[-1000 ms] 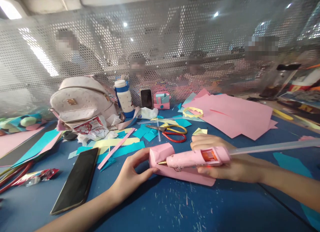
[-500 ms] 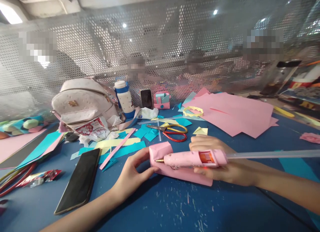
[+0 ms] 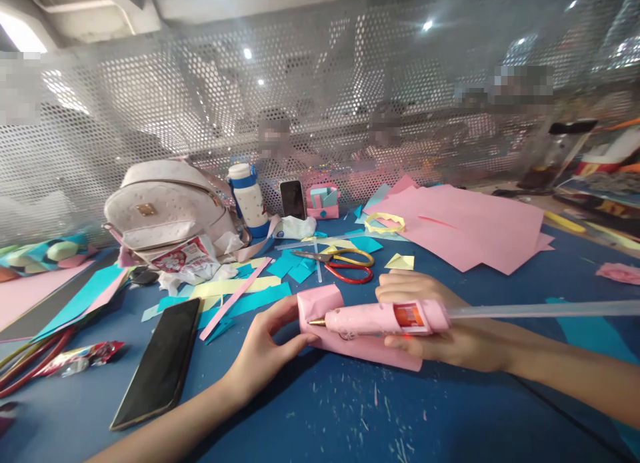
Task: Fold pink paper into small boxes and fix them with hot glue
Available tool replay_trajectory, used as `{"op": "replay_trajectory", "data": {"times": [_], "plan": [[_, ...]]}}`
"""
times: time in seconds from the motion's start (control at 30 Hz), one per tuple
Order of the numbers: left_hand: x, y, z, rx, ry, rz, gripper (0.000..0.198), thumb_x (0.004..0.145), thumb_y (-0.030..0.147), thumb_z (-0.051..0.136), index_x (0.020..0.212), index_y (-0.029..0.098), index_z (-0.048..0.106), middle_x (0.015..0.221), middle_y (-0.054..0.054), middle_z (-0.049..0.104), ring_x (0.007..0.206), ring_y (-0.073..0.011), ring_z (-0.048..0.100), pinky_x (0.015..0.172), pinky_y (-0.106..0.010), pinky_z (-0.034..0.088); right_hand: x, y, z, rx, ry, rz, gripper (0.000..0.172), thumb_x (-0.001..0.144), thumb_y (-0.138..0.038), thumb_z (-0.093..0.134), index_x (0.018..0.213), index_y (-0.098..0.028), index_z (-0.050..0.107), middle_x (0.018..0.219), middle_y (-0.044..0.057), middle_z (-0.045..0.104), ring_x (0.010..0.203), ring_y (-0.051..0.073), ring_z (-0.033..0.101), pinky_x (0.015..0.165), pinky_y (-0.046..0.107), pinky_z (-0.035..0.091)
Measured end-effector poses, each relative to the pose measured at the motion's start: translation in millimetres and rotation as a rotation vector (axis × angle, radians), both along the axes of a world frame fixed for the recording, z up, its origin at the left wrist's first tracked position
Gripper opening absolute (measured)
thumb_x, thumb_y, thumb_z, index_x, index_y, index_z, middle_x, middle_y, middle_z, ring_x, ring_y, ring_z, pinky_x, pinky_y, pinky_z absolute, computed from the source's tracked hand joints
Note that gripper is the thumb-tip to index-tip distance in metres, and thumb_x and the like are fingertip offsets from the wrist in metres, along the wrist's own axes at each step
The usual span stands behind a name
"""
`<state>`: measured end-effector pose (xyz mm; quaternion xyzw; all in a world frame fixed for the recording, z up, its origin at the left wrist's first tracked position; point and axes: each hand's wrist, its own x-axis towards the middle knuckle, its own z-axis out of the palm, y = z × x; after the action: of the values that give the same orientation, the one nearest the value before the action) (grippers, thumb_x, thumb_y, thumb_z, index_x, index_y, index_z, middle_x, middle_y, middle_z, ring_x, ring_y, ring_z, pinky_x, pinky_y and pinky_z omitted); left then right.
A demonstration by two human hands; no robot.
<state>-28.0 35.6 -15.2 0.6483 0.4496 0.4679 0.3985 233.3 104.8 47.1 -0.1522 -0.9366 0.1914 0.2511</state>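
Observation:
My left hand (image 3: 270, 340) pinches the left end of a folded pink paper piece (image 3: 320, 298), thumb in front and fingers behind. In my right hand (image 3: 440, 340) is a pink hot glue gun (image 3: 365, 318), held level with its brass tip at the paper's left fold. A long clear glue stick (image 3: 540, 309) runs out of the gun's back end to the right. The paper's right part lies under the gun, partly covered by it and by my right hand. Whether glue is coming out I cannot tell.
Scissors (image 3: 347, 256) with yellow and red handles lie behind the paper among cyan and yellow scraps. A phone (image 3: 159, 363) rests at the left. Behind stand a backpack (image 3: 165, 203), a bottle (image 3: 250, 200) and large pink sheets (image 3: 465, 223). A dark cord (image 3: 560, 410) crosses at right.
Almost nothing differs. The glue gun and my right hand sit very slightly further left, with the tip still at the paper's fold; the view has shifted a little.

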Motion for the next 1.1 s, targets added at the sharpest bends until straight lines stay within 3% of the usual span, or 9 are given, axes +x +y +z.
{"op": "replay_trajectory", "data": {"times": [0.23, 1.1], "plan": [[-1.3, -0.4, -0.6, -0.001, 0.02, 0.015, 0.041, 0.08, 0.028, 0.072, 0.119, 0.018, 0.062, 0.124, -0.009, 0.067, 0.114, -0.0253, 0.064, 0.099, -0.037, 0.052, -0.1, -0.5, 1.7, 0.025, 0.009, 0.004, 0.036, 0.088, -0.041, 0.056, 0.067, -0.019, 0.038, 0.064, -0.002, 0.042, 0.06, 0.013, 0.035, 0.057, 0.028, 0.026], [0.4, 1.4, 1.2, 0.024, 0.02, 0.008, 0.036, 0.08, 0.026, 0.072, 0.116, 0.023, 0.065, 0.118, -0.004, 0.07, 0.107, -0.0202, 0.067, 0.095, -0.031, 0.054, 14.7, -7.9, 3.2, 0.027, -0.014, -0.042, 0.038, 0.091, -0.04, 0.055, 0.067, -0.019, 0.034, 0.064, -0.004, 0.039, 0.06, 0.012, 0.034, 0.061, 0.028, 0.026]]}}
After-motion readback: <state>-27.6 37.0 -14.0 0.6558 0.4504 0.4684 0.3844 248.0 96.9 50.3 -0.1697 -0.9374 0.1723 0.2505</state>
